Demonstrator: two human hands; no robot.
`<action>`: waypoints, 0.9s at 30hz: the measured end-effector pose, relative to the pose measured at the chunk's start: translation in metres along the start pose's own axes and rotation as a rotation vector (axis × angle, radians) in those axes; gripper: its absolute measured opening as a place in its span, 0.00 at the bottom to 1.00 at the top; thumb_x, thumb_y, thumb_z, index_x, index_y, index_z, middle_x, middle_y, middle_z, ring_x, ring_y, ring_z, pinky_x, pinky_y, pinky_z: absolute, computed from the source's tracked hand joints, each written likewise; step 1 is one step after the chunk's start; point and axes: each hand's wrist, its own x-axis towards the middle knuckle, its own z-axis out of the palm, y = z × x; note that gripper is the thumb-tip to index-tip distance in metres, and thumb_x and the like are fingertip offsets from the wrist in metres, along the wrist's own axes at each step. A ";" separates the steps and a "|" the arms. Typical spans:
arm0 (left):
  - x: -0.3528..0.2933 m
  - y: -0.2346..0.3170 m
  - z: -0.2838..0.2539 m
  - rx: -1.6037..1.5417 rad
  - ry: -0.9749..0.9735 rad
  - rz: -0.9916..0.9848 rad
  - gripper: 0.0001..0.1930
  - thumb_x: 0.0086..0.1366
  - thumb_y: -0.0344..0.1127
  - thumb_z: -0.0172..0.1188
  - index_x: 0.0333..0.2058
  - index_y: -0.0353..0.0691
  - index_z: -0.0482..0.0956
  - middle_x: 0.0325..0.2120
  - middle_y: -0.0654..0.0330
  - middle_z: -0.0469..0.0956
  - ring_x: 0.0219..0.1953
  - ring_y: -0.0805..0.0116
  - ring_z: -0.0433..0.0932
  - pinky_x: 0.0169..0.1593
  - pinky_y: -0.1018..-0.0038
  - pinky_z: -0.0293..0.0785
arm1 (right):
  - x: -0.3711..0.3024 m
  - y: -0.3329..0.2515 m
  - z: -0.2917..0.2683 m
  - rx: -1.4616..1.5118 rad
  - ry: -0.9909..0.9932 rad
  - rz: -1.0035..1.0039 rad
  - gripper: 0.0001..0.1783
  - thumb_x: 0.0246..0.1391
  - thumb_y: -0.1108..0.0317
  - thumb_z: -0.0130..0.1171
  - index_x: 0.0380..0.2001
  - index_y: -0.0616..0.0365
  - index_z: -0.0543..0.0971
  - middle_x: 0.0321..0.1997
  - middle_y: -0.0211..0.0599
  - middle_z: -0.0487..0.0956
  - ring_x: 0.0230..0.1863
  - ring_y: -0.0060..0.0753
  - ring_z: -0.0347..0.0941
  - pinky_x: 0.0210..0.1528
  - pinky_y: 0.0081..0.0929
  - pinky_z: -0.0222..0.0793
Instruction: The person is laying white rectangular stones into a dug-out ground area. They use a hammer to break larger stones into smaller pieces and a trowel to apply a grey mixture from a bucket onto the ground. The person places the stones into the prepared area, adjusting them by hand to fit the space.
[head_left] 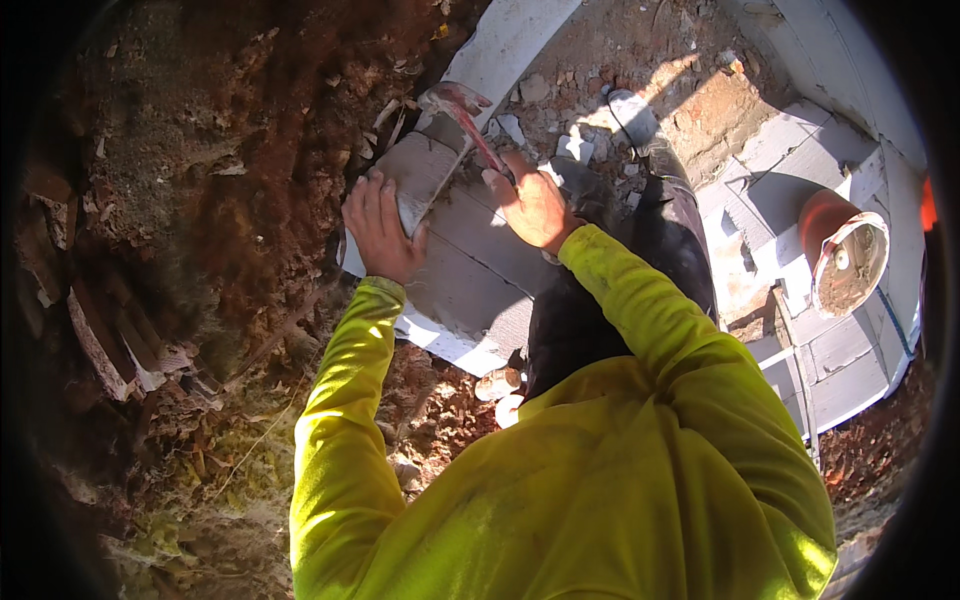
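Note:
My right hand [533, 205] is closed around the handle of a hammer [478, 138] with a red handle. The hammer's head hangs past my fingers toward the far left, over the end of a grey block [418, 165]. Flat on the near left part of this block lies my left hand [385, 228], fingers stretched out and thumb apart. Beneath both hands runs a surface of grey blocks [460, 270] with thin dark joints and a pale left edge. A thin light line crosses the block between my hands.
At the right, an orange bucket [812, 225] with mortar-like residue stands tilted on more grey blocks [845, 345]. Rubble and sandy soil [640, 45] lie ahead. Rough reddish earth [200, 200] rises along the left. My dark-trousered leg [675, 225] rests right of my right hand.

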 end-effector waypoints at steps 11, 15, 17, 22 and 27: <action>-0.004 0.001 -0.001 -0.004 -0.005 -0.017 0.40 0.49 0.42 0.65 0.60 0.32 0.62 0.62 0.45 0.60 0.64 0.42 0.55 0.62 0.41 0.50 | -0.006 -0.017 -0.004 0.147 0.042 -0.031 0.18 0.60 0.55 0.52 0.45 0.55 0.68 0.26 0.61 0.77 0.34 0.71 0.73 0.37 0.58 0.68; -0.005 0.000 0.000 0.024 -0.035 -0.025 0.40 0.49 0.42 0.66 0.59 0.33 0.63 0.62 0.45 0.60 0.64 0.42 0.56 0.62 0.41 0.50 | 0.004 0.026 0.018 -0.163 -0.205 -0.002 0.19 0.59 0.54 0.52 0.45 0.56 0.67 0.28 0.61 0.77 0.37 0.73 0.72 0.40 0.60 0.68; -0.004 -0.001 -0.001 0.011 -0.043 -0.042 0.39 0.49 0.42 0.66 0.59 0.33 0.63 0.62 0.45 0.60 0.64 0.42 0.56 0.63 0.41 0.50 | 0.004 0.021 0.010 -0.050 -0.147 0.022 0.19 0.59 0.54 0.52 0.44 0.57 0.67 0.27 0.62 0.77 0.36 0.73 0.72 0.38 0.60 0.68; -0.004 0.001 -0.001 0.012 -0.024 -0.031 0.38 0.51 0.43 0.64 0.59 0.33 0.63 0.62 0.45 0.60 0.64 0.41 0.56 0.63 0.42 0.50 | -0.009 0.021 0.028 0.159 0.021 0.048 0.18 0.59 0.55 0.53 0.43 0.59 0.68 0.27 0.64 0.76 0.36 0.73 0.72 0.36 0.60 0.68; -0.004 0.000 0.002 0.029 -0.010 -0.022 0.36 0.54 0.45 0.61 0.58 0.32 0.63 0.61 0.45 0.61 0.63 0.39 0.57 0.63 0.43 0.51 | 0.010 0.018 0.020 0.049 -0.224 0.199 0.17 0.59 0.57 0.54 0.43 0.58 0.68 0.32 0.67 0.75 0.37 0.70 0.73 0.35 0.54 0.71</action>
